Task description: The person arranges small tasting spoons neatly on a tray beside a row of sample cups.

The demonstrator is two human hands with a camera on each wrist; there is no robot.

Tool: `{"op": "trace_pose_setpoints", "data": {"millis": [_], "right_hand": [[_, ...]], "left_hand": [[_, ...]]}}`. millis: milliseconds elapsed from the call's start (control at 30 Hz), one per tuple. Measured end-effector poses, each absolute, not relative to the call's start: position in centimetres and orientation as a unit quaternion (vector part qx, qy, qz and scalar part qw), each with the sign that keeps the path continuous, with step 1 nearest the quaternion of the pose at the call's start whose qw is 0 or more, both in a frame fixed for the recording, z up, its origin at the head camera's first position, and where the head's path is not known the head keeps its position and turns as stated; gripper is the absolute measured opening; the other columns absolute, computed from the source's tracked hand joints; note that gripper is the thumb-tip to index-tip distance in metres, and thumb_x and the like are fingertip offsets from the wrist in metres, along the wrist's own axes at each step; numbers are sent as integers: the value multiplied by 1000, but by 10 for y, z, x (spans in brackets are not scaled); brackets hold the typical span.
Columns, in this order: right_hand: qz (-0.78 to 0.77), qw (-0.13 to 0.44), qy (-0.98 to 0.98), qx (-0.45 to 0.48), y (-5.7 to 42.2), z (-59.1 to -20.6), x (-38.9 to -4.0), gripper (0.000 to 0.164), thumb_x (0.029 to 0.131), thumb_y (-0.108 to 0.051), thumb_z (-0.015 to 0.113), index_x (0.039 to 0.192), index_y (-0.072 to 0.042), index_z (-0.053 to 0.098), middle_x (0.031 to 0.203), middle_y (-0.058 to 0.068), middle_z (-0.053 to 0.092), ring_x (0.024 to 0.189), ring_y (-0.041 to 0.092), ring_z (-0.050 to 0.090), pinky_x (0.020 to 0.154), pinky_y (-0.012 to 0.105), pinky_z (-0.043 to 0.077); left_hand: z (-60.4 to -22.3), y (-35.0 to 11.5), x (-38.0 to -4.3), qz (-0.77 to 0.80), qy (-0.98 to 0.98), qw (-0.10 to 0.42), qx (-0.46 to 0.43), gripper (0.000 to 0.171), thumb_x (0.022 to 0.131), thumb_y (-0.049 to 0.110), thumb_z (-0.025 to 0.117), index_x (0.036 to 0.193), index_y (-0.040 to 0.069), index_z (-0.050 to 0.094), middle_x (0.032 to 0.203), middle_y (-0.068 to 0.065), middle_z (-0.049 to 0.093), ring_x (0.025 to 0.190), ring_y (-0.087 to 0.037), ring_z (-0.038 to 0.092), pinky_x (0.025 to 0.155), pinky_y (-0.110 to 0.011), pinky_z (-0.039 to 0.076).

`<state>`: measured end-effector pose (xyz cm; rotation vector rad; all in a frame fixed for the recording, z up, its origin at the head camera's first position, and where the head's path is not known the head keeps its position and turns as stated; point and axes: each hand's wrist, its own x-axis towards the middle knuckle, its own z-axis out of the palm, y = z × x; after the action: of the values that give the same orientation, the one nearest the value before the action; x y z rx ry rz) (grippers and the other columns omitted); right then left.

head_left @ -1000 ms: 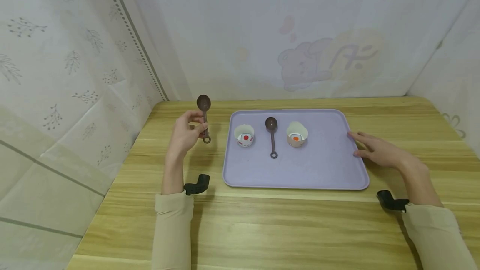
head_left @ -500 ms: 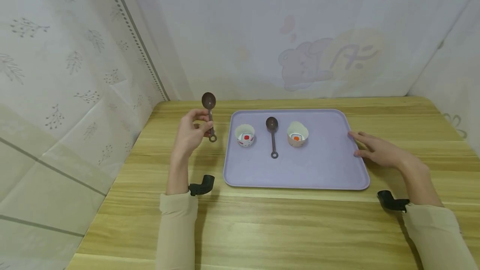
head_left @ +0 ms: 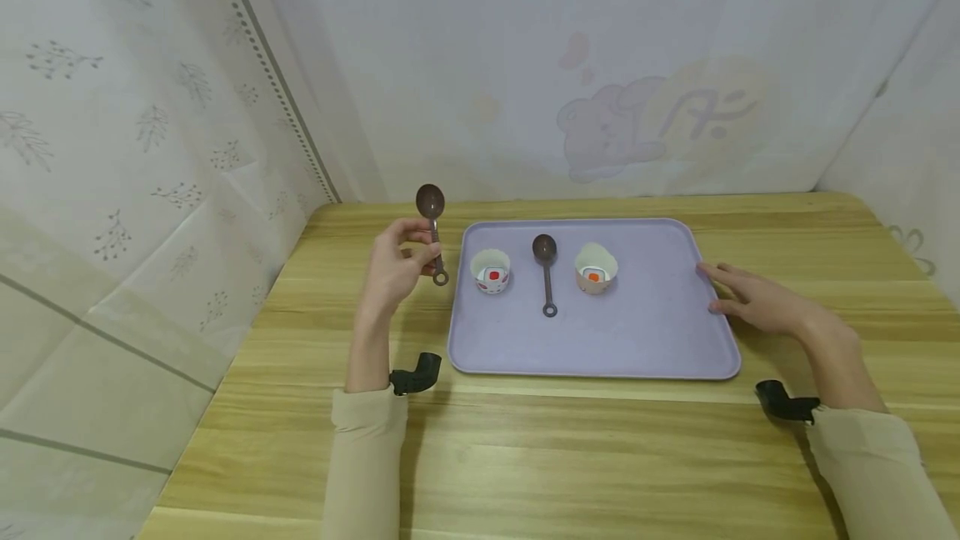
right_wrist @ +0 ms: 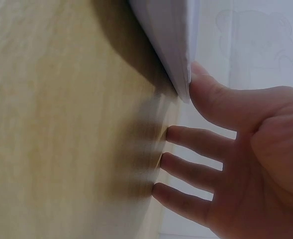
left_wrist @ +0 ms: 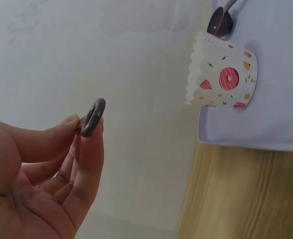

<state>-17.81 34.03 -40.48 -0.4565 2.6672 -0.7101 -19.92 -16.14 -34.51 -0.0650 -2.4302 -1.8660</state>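
In the head view my left hand (head_left: 395,265) pinches a brown measuring spoon (head_left: 431,202) by its handle, bowl up, left of the purple tray (head_left: 645,340). The left wrist view shows the ring end of this spoon's handle (left_wrist: 93,118) poking out past the thumb. My right hand (head_left: 765,300) touches the tray's right edge, its thumb (right_wrist: 213,97) against the rim and other fingers spread lower down. A second brown measuring spoon (head_left: 547,273) lies on the tray between two paper baking cups, a white patterned one (head_left: 491,283) and a beige one (head_left: 595,282).
The tray lies on a wooden table (head_left: 525,457). Each cup has a small piece inside, one with a red centre (head_left: 493,275), the other with an orange centre (head_left: 594,277). Printed cloth (head_left: 450,107) hangs behind the table and at both sides.
My left hand has carried the held measuring spoon to the right, closer to the tray's left edge. My right hand, the tray and the things on it look unmoved.
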Motion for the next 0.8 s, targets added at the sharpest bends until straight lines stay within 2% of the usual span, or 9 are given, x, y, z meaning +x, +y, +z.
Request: {"op": "trace_pose_setpoints", "data": {"millis": [800], "right_hand": [[-252, 174, 939, -159, 340, -404, -178, 69, 103, -25, 59, 154, 7, 25, 151, 48, 12, 137, 66, 14, 107, 76, 17]], "left_hand": [[-339, -146, -197, -622, -782, 35, -37, 34, 95, -7, 65, 127, -7, 56, 106, -17, 58, 69, -17, 62, 64, -24, 58]]}}
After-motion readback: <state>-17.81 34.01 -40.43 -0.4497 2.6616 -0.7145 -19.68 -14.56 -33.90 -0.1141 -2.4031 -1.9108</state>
